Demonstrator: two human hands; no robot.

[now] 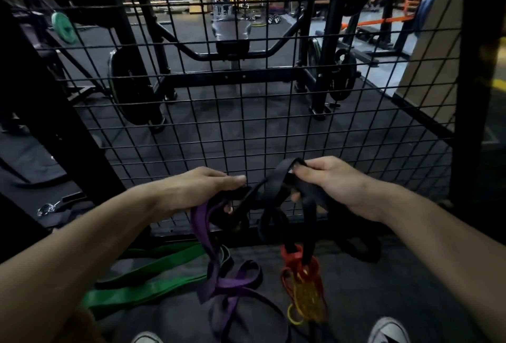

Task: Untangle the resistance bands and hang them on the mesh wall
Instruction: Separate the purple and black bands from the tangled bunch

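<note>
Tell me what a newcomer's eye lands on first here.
First, the two hands at centre: the left hand and right hand both grip a tangle of black bands in front of the black mesh wall. Next, the colours hanging below: a purple band under the left hand, a red and yellow bundle under the right. Green bands lie on the floor at lower left.
</note>
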